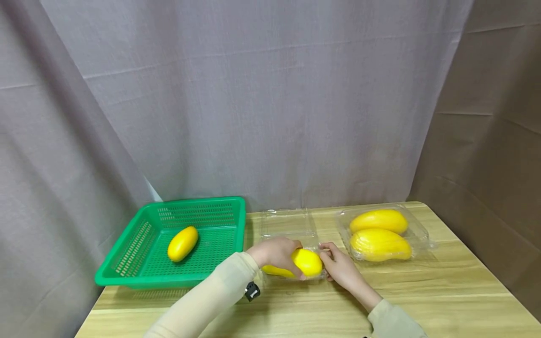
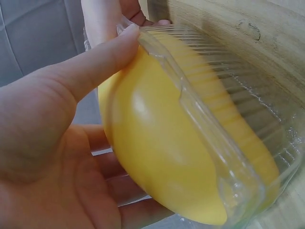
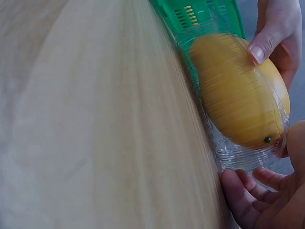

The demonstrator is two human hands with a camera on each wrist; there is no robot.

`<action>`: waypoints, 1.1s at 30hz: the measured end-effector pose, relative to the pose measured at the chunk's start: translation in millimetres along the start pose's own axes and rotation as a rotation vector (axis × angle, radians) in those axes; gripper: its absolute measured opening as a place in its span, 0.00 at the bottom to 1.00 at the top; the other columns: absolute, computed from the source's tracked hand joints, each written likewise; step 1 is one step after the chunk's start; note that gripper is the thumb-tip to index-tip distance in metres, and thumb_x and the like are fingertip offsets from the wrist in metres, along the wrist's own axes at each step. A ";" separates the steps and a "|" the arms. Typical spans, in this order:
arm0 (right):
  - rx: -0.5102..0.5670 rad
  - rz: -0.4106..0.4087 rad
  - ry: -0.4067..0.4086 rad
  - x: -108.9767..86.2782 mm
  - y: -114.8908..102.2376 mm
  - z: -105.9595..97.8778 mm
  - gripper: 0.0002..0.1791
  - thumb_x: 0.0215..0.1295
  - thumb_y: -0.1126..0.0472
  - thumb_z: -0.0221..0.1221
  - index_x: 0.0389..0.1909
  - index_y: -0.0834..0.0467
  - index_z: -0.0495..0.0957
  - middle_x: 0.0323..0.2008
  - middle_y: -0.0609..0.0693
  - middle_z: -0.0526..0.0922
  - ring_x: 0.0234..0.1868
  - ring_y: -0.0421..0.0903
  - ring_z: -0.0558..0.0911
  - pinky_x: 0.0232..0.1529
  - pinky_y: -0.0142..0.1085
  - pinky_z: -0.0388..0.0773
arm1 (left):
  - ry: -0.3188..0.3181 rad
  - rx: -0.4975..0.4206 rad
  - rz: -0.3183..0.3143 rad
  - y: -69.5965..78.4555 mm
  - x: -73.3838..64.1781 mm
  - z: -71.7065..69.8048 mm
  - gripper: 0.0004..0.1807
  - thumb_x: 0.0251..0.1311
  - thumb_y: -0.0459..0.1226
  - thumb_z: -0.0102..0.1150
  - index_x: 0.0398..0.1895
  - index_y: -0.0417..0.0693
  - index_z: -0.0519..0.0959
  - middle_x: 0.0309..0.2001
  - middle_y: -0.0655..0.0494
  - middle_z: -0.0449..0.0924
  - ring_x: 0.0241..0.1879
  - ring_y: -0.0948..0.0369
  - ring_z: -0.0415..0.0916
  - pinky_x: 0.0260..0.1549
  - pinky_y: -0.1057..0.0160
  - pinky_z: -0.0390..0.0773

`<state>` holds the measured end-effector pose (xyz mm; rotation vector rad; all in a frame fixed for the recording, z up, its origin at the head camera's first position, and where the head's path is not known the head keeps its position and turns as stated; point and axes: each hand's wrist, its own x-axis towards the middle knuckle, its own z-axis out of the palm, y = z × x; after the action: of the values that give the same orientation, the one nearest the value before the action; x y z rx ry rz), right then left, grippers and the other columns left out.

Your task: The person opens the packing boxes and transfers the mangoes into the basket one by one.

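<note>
A yellow mango [image 1: 307, 262] lies in the base of a clear plastic clamshell box, whose lid [image 1: 287, 223] is folded back toward the curtain. My left hand [image 1: 279, 253] grips the mango from above, thumb on the near side at the box rim [image 2: 205, 114]. In the left wrist view the fingers reach round the far side of the mango [image 2: 147, 119]. At the box's right end, my right hand [image 1: 340, 270] holds the edge between thumb and fingers. The right wrist view shows the mango's small green stem spot [image 3: 268, 140] facing that hand.
To the left stands a green plastic basket [image 1: 169, 283] with one mango [image 1: 183, 244] inside. On the right, another clear box [image 1: 418, 234] holds two mangoes, a rear one [image 1: 378, 220] and a front one [image 1: 380, 245]. A grey curtain [image 1: 270, 117] hangs behind the wooden table [image 1: 465, 286].
</note>
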<state>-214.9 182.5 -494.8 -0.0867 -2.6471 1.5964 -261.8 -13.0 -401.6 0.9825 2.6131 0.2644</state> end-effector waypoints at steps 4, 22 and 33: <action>0.002 0.012 0.002 0.5 1.5 0.6 0.20 0.77 0.58 0.50 0.62 0.64 0.72 0.35 0.52 0.80 0.23 0.46 0.76 0.22 0.38 0.81 | 0.012 -0.004 0.011 0.0 0.3 0.5 0.36 0.46 0.55 0.78 0.57 0.48 0.79 0.39 0.63 0.82 0.37 0.65 0.75 0.42 0.64 0.76; 0.002 0.035 0.014 2.8 5.0 2.0 0.22 0.80 0.53 0.47 0.64 0.62 0.73 0.23 0.53 0.75 0.22 0.46 0.75 0.21 0.38 0.79 | 0.056 -0.045 0.031 -3.5 -4.0 -5.2 0.37 0.47 0.55 0.78 0.60 0.50 0.78 0.43 0.64 0.82 0.37 0.66 0.75 0.40 0.63 0.76; 0.016 0.029 0.007 4.9 5.2 1.4 0.21 0.80 0.55 0.45 0.64 0.64 0.72 0.21 0.53 0.73 0.19 0.46 0.73 0.20 0.37 0.78 | 0.073 -0.058 0.050 -7.3 -3.0 -9.0 0.38 0.47 0.54 0.77 0.60 0.47 0.78 0.43 0.63 0.82 0.39 0.67 0.75 0.42 0.66 0.76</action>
<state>-219.8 184.0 -500.0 -0.1300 -2.6395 1.6220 -267.4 -20.9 -394.6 1.0376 2.6325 0.3927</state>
